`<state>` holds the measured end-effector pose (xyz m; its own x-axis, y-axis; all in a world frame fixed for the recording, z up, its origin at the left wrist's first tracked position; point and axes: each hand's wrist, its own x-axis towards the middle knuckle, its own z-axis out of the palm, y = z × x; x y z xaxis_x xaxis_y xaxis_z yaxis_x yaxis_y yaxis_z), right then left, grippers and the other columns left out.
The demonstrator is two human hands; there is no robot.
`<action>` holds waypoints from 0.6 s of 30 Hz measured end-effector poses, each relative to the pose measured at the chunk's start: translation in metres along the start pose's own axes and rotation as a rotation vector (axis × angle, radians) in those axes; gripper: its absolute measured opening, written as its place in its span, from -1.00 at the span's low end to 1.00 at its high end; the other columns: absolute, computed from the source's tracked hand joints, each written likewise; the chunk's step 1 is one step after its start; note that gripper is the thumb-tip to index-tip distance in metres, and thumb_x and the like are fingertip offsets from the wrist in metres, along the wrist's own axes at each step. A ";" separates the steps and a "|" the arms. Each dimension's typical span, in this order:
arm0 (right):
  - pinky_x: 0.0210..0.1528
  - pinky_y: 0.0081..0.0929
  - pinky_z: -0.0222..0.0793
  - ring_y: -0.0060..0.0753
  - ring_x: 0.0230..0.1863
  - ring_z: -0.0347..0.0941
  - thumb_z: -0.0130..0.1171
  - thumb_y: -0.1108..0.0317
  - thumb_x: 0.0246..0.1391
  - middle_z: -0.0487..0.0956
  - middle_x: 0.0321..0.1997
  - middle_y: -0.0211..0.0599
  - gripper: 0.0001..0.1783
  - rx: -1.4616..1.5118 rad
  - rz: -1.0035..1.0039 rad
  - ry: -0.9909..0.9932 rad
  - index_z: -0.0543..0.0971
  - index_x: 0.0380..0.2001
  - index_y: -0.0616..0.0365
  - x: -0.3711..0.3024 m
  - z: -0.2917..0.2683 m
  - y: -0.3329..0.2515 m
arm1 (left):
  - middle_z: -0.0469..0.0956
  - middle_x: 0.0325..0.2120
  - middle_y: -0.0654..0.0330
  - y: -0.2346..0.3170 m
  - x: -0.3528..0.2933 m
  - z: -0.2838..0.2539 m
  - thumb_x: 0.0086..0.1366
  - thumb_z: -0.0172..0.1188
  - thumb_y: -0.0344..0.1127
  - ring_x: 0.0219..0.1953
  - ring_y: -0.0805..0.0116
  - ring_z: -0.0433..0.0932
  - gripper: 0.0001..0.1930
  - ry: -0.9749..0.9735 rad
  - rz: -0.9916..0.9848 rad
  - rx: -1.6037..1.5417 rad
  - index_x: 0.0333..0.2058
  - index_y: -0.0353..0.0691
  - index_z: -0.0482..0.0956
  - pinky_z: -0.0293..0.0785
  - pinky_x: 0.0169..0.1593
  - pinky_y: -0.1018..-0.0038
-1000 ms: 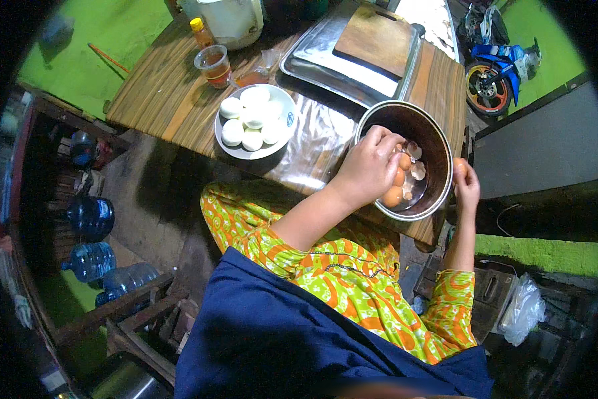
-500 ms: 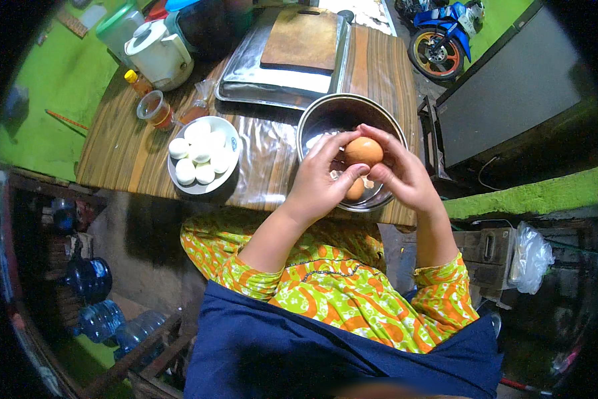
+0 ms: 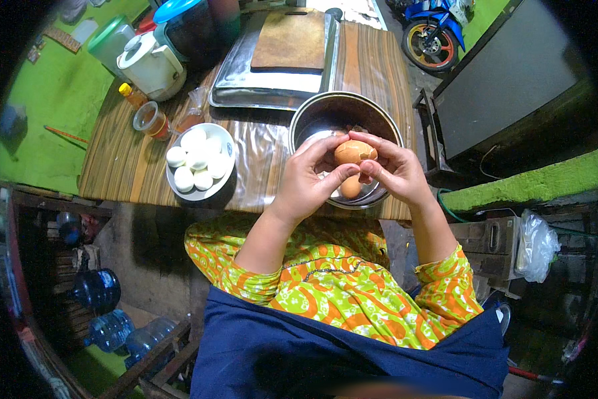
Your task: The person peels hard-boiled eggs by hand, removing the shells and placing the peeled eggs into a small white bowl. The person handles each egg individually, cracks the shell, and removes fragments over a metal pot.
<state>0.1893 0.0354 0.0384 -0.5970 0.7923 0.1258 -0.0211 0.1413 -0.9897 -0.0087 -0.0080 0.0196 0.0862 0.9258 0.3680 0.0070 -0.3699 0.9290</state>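
Between my two hands is a brown egg [image 3: 355, 151] with cracked shell, held above a metal pot [image 3: 297, 126]. My left hand [image 3: 310, 169] grips its left side with fingers and thumb. On the other side, my right hand [image 3: 400, 171] curls round the egg, its thumb near the lower edge. Another brown egg [image 3: 351, 187] lies in the pot just below my thumbs, among what look like shell bits. To the left, a white plate [image 3: 229, 157] carries several peeled white eggs [image 3: 197, 159].
Behind the pot, a metal tray [image 3: 229, 90] bears a wooden cutting board [image 3: 289, 41]. At the back left stand a white jug [image 3: 146, 66], a sauce bottle [image 3: 131, 95] and a plastic cup [image 3: 150, 120]. The wooden table [image 3: 122, 169] ends close to my lap.
Cracks now show across the held egg's shell, which looked whole before. My hands have turned it slightly and stay over the pot. The whole view has shifted a little.
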 end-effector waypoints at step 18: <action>-0.08 -0.57 0.34 -0.42 -0.15 0.42 0.22 0.60 0.02 0.44 -0.21 -0.25 -0.85 -0.518 -0.393 0.226 0.48 -0.32 0.25 0.007 0.004 -0.007 | 0.47 -0.08 0.16 -0.014 0.000 0.009 0.20 0.31 -0.48 -0.07 0.41 0.54 -0.55 0.127 -0.069 -0.212 0.05 -0.31 0.41 0.52 -0.03 0.53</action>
<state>0.1824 0.0374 0.0457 -0.4402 0.7205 0.5359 0.2179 0.6647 -0.7146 -0.0001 -0.0033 0.0058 -0.0329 0.9554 0.2934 -0.2013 -0.2938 0.9344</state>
